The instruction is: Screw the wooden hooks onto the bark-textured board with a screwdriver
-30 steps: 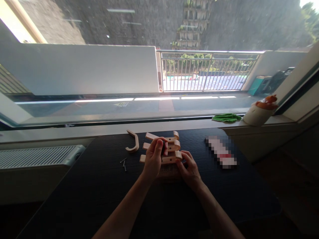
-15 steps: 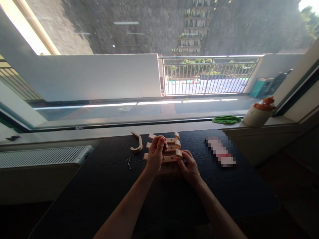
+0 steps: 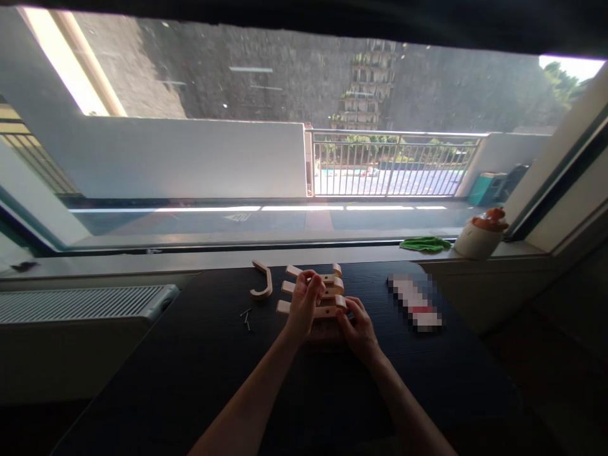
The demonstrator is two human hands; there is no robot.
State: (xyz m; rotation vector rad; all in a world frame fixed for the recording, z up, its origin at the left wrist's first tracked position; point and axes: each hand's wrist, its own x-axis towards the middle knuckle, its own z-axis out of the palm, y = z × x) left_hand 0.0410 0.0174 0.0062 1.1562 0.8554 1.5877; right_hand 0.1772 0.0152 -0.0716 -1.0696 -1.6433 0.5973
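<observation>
Three pale wooden hooks point(image 3: 339, 285) with curved ends and drilled holes lie side by side across the dark table. My left hand point(image 3: 304, 304) is closed in a fist over their middle, thumb against the curled fingers; whatever it holds is hidden. My right hand point(image 3: 361, 326) pinches the curved right end of the nearest wooden hook point(image 3: 327, 312) between thumb and fingers. A loose wooden hook point(image 3: 268, 283) rests to the left, apart from the others. Several screws point(image 3: 247, 319) lie below it.
A blurred-out flat item point(image 3: 414, 304) lies on the right of the black table point(image 3: 190, 380). On the windowsill are a green cloth point(image 3: 425, 244) and a pale pot point(image 3: 479, 238) with an orange-brown top. A radiator point(image 3: 90, 304) stands at the left, below the window.
My view has tilted up a little, so the table sits lower in it. My left fist has turned, its thumb now leaning to the right. My right hand keeps its grip.
</observation>
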